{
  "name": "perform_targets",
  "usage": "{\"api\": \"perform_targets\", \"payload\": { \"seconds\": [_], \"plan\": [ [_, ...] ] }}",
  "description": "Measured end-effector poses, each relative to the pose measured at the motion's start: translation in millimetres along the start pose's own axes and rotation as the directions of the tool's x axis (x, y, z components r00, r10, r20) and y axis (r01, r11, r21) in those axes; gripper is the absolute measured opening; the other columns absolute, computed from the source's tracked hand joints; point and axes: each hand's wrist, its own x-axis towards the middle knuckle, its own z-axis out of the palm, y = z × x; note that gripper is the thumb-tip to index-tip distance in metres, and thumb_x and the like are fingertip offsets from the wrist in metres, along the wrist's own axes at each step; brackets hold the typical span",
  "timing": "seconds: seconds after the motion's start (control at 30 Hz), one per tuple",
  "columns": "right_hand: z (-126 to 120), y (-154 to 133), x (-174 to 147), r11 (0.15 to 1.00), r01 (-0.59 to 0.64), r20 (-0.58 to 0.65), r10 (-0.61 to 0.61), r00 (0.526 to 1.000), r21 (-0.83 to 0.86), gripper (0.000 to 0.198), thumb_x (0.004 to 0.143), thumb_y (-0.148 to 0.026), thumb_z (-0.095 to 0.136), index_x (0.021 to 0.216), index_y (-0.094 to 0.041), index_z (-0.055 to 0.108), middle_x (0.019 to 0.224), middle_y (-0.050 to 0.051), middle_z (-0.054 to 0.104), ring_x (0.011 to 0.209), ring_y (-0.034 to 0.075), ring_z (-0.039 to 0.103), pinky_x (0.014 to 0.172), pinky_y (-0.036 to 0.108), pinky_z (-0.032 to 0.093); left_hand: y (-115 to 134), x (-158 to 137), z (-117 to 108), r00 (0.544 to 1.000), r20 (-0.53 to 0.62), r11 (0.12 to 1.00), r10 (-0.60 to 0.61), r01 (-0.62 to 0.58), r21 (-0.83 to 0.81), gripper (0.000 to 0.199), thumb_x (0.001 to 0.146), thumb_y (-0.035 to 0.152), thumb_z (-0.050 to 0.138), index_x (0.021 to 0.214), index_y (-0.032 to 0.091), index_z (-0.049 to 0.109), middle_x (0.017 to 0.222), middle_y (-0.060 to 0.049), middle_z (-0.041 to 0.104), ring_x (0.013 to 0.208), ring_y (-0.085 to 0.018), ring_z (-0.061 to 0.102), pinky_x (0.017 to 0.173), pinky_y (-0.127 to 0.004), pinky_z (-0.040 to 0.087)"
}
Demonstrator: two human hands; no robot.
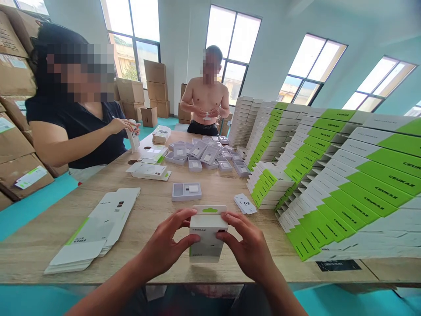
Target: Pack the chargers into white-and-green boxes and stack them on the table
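Upright on the table in front of me is a white and green packaging box with a hang tab at its top. My left hand grips its left side, thumb on the front and fingers at the top edge. On the opposite side, my right hand holds it the same way. Just beyond the box lies a grey plastic tray with a white charger plug in one compartment. A small stack of printed cards sits to the right of the tray.
Flattened boxes are stacked at the left. Filled trays pile up mid-table. Tall stacks of finished boxes line the right side. A co-worker at the left handles a box; another person stands at the far end.
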Motion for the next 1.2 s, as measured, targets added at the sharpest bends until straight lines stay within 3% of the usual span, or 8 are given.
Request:
{"api": "perform_targets", "payload": {
  "seconds": [0.23, 0.43, 0.63, 0.8, 0.87, 0.97, 1.03, 1.2],
  "plan": [
    [-6, -2, 1, 1.000, -0.025, 0.001, 0.025, 1.000, -0.007, 0.030, 0.092, -0.024, 0.071, 0.122, -0.027, 0.067, 0.122, 0.008, 0.072, 0.113, 0.024, 0.069, 0.095, 0.036, 0.059, 1, -4, 3, 0.987, 0.003, 0.980, -0.159, 0.159, -0.117, 0.047, 0.084, 0.032, 0.079, 0.127, 0.034, 0.062, 0.127, -0.002, 0.071, 0.105, -0.022, 0.074, 0.091, -0.034, 0.064],
    [-4, -1, -2, 0.998, -0.057, 0.023, 0.057, 0.998, 0.021, 0.027, 0.091, -0.024, 0.072, 0.117, -0.027, 0.068, 0.118, 0.006, 0.073, 0.107, 0.022, 0.069, 0.092, 0.033, 0.058, 11, 5, -2, 0.941, 0.173, 0.919, -0.292, 0.326, -0.220, 0.046, 0.080, 0.031, 0.079, 0.124, 0.028, 0.065, 0.125, -0.006, 0.073, 0.103, -0.024, 0.074, 0.091, -0.038, 0.064],
    [-4, -7, -1, 0.982, -0.129, 0.000, 0.130, 0.992, 0.139, 0.037, 0.089, -0.029, 0.075, 0.124, -0.028, 0.063, 0.113, 0.004, 0.072, 0.093, 0.019, 0.069, 0.084, 0.032, 0.059, 11, 7, -2, 0.926, 0.146, 0.882, -0.347, 0.375, -0.284, 0.042, 0.077, 0.036, 0.083, 0.114, 0.026, 0.069, 0.122, -0.006, 0.074, 0.108, -0.027, 0.073, 0.094, -0.041, 0.063],
    [-5, -13, 4, 0.972, -0.156, 0.029, 0.154, 0.988, 0.177, 0.022, 0.085, -0.029, 0.080, 0.105, -0.026, 0.070, 0.104, 0.002, 0.072, 0.092, 0.018, 0.067, 0.084, 0.031, 0.056, 8, 7, -3, 0.911, 0.161, 0.855, -0.380, 0.413, -0.315, 0.045, 0.076, 0.041, 0.085, 0.114, 0.025, 0.067, 0.118, -0.008, 0.075, 0.104, -0.027, 0.074, 0.089, -0.040, 0.064],
    [-2, -13, 2, 0.957, -0.192, 0.022, 0.192, 0.981, 0.216, 0.030, 0.084, -0.030, 0.081, 0.112, -0.027, 0.068, 0.107, 0.003, 0.072, 0.093, 0.019, 0.067, 0.085, 0.032, 0.056, 7, 9, -4, 0.895, 0.178, 0.830, -0.408, 0.445, -0.336, 0.047, 0.074, 0.042, 0.086, 0.112, 0.025, 0.067, 0.115, -0.008, 0.076, 0.100, -0.027, 0.074, 0.083, -0.039, 0.065],
    [3, -10, -2, 0.907, -0.254, 0.027, 0.260, 0.965, 0.335, 0.068, 0.080, -0.034, 0.084, 0.140, -0.032, 0.051, 0.117, 0.003, 0.072, 0.090, 0.017, 0.068, 0.085, 0.034, 0.058, 3, 10, -4, 0.869, 0.212, 0.776, -0.446, 0.494, -0.392, 0.049, 0.069, 0.041, 0.090, 0.109, 0.023, 0.068, 0.107, -0.007, 0.078, 0.093, -0.025, 0.075, 0.077, -0.035, 0.065],
    [6, -9, -3, 0.889, -0.274, 0.036, 0.280, 0.959, 0.368, 0.080, 0.079, -0.034, 0.085, 0.147, -0.035, 0.044, 0.116, 0.002, 0.072, 0.087, 0.016, 0.068, 0.082, 0.032, 0.059, 0, 10, -3, 0.863, 0.211, 0.751, -0.459, 0.504, -0.426, 0.050, 0.066, 0.039, 0.092, 0.106, 0.022, 0.069, 0.102, -0.007, 0.079, 0.089, -0.024, 0.075, 0.074, -0.033, 0.065],
    [7, -6, -5, 0.888, -0.297, -0.003, 0.318, 0.948, 0.352, 0.053, 0.081, -0.034, 0.082, 0.130, -0.031, 0.063, 0.106, 0.001, 0.074, 0.083, 0.016, 0.067, 0.078, 0.032, 0.058, -4, 9, 2, 0.857, 0.214, 0.737, -0.468, 0.512, -0.441, 0.052, 0.065, 0.038, 0.093, 0.105, 0.021, 0.066, 0.101, -0.007, 0.078, 0.088, -0.024, 0.074, 0.073, -0.033, 0.064]
  ]
}}
